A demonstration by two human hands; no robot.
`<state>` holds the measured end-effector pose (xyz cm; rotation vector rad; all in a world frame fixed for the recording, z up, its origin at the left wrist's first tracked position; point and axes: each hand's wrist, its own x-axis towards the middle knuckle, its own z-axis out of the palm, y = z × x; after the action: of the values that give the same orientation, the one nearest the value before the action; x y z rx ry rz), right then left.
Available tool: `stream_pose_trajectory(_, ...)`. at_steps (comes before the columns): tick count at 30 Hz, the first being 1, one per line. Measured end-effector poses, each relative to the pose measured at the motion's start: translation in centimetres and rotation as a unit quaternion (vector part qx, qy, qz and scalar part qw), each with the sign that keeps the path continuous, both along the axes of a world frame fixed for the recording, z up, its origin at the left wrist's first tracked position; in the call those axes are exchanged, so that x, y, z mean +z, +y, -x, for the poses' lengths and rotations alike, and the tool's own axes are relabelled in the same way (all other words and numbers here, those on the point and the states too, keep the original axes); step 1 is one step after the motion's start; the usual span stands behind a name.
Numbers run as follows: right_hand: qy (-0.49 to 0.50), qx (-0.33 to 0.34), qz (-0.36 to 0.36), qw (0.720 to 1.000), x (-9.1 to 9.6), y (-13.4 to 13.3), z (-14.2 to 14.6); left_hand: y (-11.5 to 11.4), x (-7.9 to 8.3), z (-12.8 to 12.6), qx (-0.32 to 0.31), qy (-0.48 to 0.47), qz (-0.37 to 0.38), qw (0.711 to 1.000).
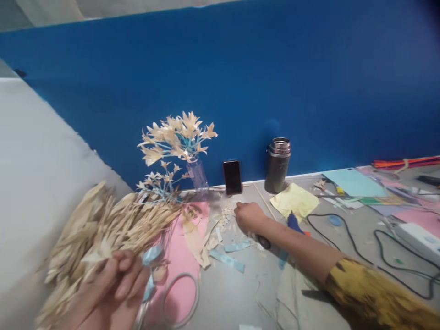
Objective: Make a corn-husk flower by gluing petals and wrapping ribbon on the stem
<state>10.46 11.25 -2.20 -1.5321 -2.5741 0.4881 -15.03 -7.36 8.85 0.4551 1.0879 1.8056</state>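
My left hand (pixel 118 284), at the lower left, is closed in a pinch on a small pale husk flower (pixel 99 252), whose pointed petals stick out past the fingertips. Behind it lies a heap of dried corn husks (pixel 117 215). My right hand (pixel 250 217) reaches across to a scatter of tiny cream-coloured bits (pixel 225 215), with its fingers curled down at their edge. Whatever those fingertips may hold is hidden. Husk flowers (pixel 178 137) on blue stems stand in a clear vase (pixel 198 176), and a smaller bunch (pixel 161 183) leans beside it.
A phone (pixel 233 178) and a lidless flask (pixel 277 165) stand by the blue wall. Yellow paper (pixel 297 200), a blue glue gun (pixel 293 222), a black cable (pixel 350 233) and a white power strip (pixel 417 240) lie rightward. Pink paper (pixel 184 266) and a grey ring (pixel 197 298) are in front.
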Motion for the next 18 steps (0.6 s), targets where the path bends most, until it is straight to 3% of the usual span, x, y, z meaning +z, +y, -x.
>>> stream_pose_trajectory(5, 0.171, -0.075, 0.082, 0.979, 1.5, -1.5, -2.8, 1.6, -0.7, -2.4, -0.051, 0.023, 0.017, 0.998)
stream_pose_trajectory(10, 0.319, -0.086, 0.194, 0.924, 3.4, -5.6, -5.1, 4.4, -4.1, -7.8, -0.241, -0.001, 0.087, 0.967)
stream_pose_trajectory(15, 0.417, -0.101, 0.261, 0.865, 4.1, -9.6, -5.7, 5.4, -6.1, -11.9, -0.308, -0.022, 0.088, 0.947)
stream_pose_trajectory(18, 0.447, -0.104, 0.251, 0.853, 3.8, -10.8, -5.7, 5.1, -6.5, -13.0, -0.320, -0.003, 0.084, 0.944)
